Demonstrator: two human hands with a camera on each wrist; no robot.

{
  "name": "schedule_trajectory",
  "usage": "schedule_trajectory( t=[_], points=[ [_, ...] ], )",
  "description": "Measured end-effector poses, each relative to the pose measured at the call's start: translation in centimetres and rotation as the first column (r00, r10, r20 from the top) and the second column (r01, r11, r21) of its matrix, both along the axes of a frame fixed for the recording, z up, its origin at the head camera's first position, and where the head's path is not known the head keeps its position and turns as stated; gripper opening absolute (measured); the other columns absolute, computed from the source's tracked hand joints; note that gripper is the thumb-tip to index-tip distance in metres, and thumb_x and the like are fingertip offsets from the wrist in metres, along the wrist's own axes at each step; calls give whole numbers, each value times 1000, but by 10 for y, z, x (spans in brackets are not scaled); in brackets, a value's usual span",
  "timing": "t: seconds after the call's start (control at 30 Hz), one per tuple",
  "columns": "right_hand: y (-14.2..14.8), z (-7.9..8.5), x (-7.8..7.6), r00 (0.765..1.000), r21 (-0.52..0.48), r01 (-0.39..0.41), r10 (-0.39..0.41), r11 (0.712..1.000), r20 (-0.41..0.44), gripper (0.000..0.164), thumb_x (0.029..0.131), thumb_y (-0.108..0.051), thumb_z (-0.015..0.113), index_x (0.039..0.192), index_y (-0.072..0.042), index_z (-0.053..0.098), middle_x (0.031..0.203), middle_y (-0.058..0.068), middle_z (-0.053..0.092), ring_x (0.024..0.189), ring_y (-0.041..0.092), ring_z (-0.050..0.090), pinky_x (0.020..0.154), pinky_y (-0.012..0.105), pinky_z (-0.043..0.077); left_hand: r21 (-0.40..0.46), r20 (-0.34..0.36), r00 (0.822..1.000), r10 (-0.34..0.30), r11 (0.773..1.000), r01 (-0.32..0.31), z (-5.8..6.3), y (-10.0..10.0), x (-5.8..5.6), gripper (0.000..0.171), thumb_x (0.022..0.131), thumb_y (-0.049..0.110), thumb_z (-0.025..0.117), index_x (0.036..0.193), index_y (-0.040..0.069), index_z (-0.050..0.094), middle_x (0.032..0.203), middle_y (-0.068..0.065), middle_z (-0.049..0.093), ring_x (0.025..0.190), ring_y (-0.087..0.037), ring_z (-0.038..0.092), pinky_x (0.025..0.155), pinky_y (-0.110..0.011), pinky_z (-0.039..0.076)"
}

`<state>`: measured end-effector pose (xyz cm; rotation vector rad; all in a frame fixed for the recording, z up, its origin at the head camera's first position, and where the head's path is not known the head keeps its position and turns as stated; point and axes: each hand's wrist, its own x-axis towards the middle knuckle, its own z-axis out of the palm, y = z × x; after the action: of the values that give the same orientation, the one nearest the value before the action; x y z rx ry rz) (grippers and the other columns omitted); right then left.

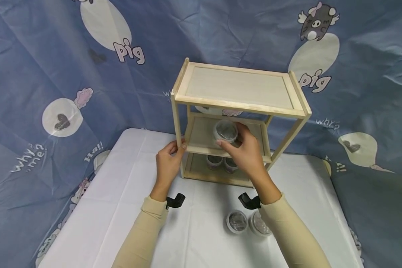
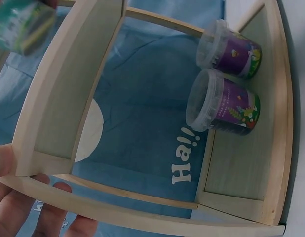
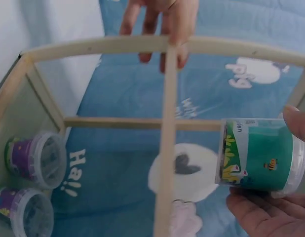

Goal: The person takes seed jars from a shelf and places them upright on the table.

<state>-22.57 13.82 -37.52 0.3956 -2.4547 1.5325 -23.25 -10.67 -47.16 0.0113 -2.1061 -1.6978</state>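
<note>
My right hand [image 1: 248,154] grips a clear plastic tub [image 1: 226,130] by its sides, over the middle board [image 1: 201,136] of a small wooden shelf rack [image 1: 241,87]. In the right wrist view this tub [image 3: 261,155] has a green label with a bee and a clear lid. My left hand [image 1: 168,163] holds the rack's left front post at the height of the middle board, its thumb in front and the fingers around the wood. Two tubs with purple labels [image 2: 239,103] stand side by side on the bottom board, below the held tub.
On the white tabletop [image 1: 201,230] in front of the rack stand two more lidded tubs, one [image 1: 236,222] beside the other [image 1: 260,224], which my right forearm partly covers. A blue printed cloth [image 1: 221,33] hangs close behind the rack.
</note>
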Motion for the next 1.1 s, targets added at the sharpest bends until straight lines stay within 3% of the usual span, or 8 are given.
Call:
schedule_trajectory(
  t=[0.2,0.47,0.77,1.1],
  points=[
    [6,3,32,997,-35,-71,71,997,9,75,87,-15,89,149,-1,48,137,14,61,129,26,61,106,35,48,-10,0,1000,5,1000,-5,2,0,0,24,97,23,77,119,13,80,101,-6,80,101,-20,73,95,-42,46],
    [14,-16,76,990,82,-141,142,987,-7,89,83,-15,92,157,-8,44,140,13,62,125,27,64,98,34,54,-4,-2,1000,9,1000,-9,2,0,0,24,97,23,77,119,13,80,103,-5,80,98,-19,74,93,-39,46],
    [17,-66,107,972,98,-227,218,969,89,78,78,-17,95,143,-1,55,135,10,65,122,26,65,97,35,54,5,-7,1000,-5,1000,5,2,1,0,25,97,21,77,121,13,80,107,-4,80,96,-19,74,91,-36,47],
    [21,-125,125,970,294,-241,218,925,109,77,77,-30,95,140,-9,57,126,2,71,114,17,66,95,46,54,17,-20,1000,-15,1000,15,3,1,1,25,97,19,78,120,12,80,109,-5,79,98,-21,74,91,-38,48]
  ],
)
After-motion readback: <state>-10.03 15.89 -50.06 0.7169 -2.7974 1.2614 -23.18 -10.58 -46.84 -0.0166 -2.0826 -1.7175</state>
